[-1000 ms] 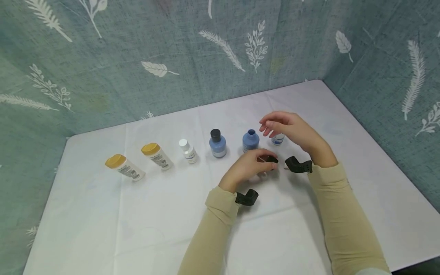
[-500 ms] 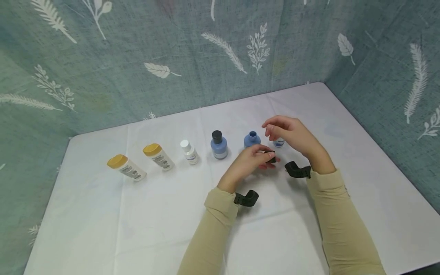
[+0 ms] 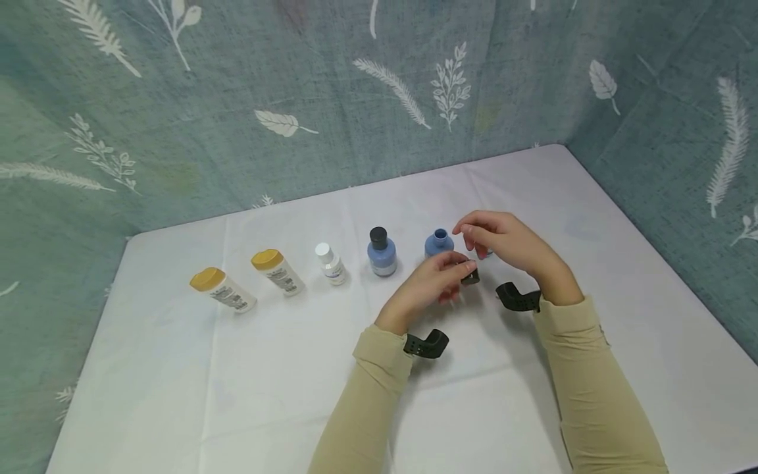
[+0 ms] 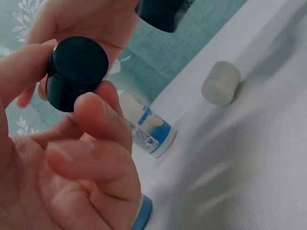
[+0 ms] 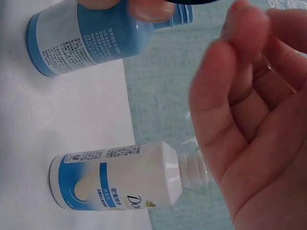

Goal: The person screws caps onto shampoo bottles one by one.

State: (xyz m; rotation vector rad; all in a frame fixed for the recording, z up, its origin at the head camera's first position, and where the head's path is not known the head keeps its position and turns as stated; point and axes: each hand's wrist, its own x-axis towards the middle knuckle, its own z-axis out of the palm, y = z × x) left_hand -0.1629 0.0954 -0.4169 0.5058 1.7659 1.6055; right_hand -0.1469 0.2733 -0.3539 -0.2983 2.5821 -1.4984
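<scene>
In the head view my left hand (image 3: 423,283) pinches a black bottle cap (image 3: 470,274) between thumb and fingers, just in front of an uncapped blue bottle (image 3: 439,243). The left wrist view shows the cap's round flat top (image 4: 80,60). My right hand (image 3: 503,242), fingers loosely bent and holding nothing, hovers beside the blue bottle's neck. Below it stands an uncapped white bottle with a blue base (image 5: 120,179), mostly hidden by the hand in the head view. A white cap (image 4: 220,84) lies on the table near that bottle.
To the left stand a blue bottle with a black cap (image 3: 381,253), a small white-capped bottle (image 3: 331,264) and two white bottles with yellow caps (image 3: 278,271). A white cloth (image 3: 284,382) covers the table; patterned fabric (image 3: 331,99) hangs behind it.
My left hand has turned the black cap in its fingers and shifted it slightly. My right hand has come a little lower, covering more of the white bottle; the standing bottles keep their places.
</scene>
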